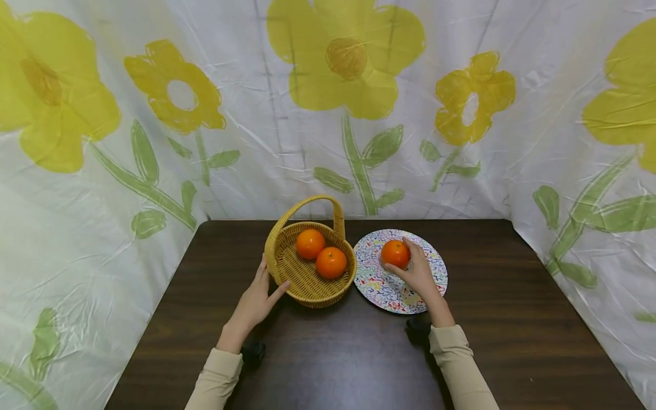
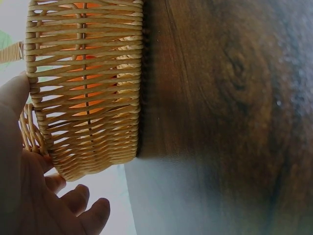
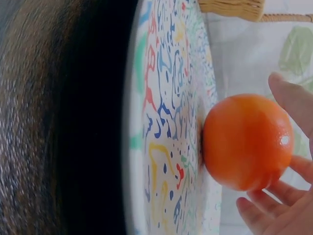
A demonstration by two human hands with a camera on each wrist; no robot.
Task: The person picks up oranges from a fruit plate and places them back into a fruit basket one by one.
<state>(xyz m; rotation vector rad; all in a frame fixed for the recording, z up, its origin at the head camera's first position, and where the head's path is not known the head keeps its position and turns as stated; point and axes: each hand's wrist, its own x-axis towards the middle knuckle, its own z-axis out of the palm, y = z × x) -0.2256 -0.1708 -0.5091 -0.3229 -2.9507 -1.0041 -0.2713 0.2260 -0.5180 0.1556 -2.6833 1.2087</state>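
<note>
A dark wood-grain desk (image 1: 359,364) carries a woven yellow basket (image 1: 307,279) with an arched handle and, just beside it on the right, a round plate (image 1: 379,285) covered in many-coloured squiggles. Two oranges (image 1: 321,253) lie touching in the basket. A white sheet (image 1: 287,165) printed with yellow flowers hangs behind and at both sides. The left hand (image 1: 256,302) lies against the basket's near-left wall, its grip open, fingers straight along the weave. The third orange (image 1: 396,253), round, glossy and bright, sits on the plate; the right hand (image 1: 417,273) curls its fingers (image 3: 274,203) round it, the grip resting on the fruit from the near-right side.
</note>
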